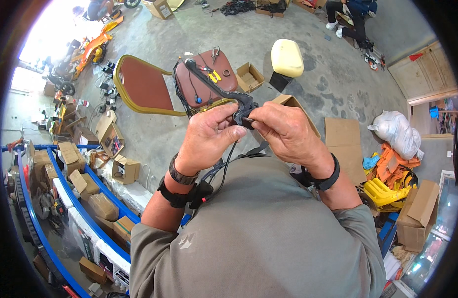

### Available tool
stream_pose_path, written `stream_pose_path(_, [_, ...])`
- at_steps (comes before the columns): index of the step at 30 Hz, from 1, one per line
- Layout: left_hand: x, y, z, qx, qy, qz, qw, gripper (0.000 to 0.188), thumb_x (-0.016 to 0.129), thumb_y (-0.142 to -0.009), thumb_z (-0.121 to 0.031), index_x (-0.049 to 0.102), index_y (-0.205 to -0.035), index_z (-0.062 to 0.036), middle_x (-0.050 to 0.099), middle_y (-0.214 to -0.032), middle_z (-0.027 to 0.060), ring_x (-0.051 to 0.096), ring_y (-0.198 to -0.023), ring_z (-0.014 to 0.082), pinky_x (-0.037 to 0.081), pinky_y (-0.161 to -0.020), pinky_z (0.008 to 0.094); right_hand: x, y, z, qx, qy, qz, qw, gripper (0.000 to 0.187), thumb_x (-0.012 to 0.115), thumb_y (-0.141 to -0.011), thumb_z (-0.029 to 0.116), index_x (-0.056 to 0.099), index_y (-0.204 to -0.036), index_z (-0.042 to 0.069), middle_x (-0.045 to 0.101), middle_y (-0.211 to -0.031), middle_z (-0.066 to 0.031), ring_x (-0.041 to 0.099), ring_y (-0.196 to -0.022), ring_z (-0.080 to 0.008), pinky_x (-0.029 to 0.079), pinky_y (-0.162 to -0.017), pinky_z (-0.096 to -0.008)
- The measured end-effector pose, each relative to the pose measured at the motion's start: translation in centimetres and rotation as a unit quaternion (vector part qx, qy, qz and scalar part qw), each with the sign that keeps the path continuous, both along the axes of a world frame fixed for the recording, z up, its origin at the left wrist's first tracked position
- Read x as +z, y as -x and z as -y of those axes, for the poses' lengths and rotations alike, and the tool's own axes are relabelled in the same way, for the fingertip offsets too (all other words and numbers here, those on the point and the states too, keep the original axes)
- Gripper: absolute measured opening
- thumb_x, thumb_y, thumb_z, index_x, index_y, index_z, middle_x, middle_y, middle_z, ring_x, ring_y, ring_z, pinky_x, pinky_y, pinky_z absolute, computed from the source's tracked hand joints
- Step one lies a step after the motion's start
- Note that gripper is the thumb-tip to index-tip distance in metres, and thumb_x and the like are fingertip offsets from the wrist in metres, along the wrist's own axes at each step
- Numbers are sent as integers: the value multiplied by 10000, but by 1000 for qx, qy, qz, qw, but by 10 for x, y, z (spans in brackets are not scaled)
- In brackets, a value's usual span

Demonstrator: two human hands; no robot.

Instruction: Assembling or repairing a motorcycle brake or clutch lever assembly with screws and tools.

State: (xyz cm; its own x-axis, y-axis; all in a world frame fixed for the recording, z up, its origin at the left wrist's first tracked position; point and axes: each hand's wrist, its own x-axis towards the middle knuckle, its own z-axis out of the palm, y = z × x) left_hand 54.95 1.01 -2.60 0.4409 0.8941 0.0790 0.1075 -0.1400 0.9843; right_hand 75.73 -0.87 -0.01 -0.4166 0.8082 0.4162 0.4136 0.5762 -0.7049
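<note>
In front of my chest, both hands are closed on a long black part (pixel 246 101) that looks like a taped cable bundle; its exact kind I cannot make out. My left hand (pixel 209 136) pinches its near end between thumb and fingers. Pressed up close on the other side, my right hand (pixel 287 130) grips the same end with its fingertips, which hide any small piece there. The far end slants away over the red seat of a chair (pixel 221 58). On that seat lie yellow-handled pliers (pixel 214 76), a roll of tape (pixel 226 72) and loose black cables (pixel 181 87).
Open cardboard boxes (pixel 250 78) stand beyond the chair, near a cream-topped stool (pixel 287 57). To my left is a blue-framed rack (pixel 97 198) with boxes. Orange and yellow plastic parts (pixel 388 191) are heaped on the right. Another person (pixel 355 17) sits at the far right.
</note>
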Motion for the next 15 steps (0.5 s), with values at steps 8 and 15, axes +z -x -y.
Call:
stream_pose_path(8, [7, -15, 7, 67, 1, 73, 995, 355, 682, -805, 68, 605, -1152, 79, 621, -848, 25, 561, -776, 50, 496, -663, 202, -8, 10, 6, -43, 13, -71, 996, 112, 632, -869, 25, 585, -970, 16, 608, -787, -131, 618, -666, -285, 485, -597, -348])
stream_pose_path(15, [7, -6, 5, 43, -27, -14, 999, 390, 731, -761, 41, 620, -1133, 73, 615, -820, 39, 529, -705, 52, 470, -609, 221, -6, 2, 7, -25, 85, -98, 991, 102, 626, -882, 38, 592, -968, -4, 605, -775, -124, 591, -646, -252, 473, -610, -318])
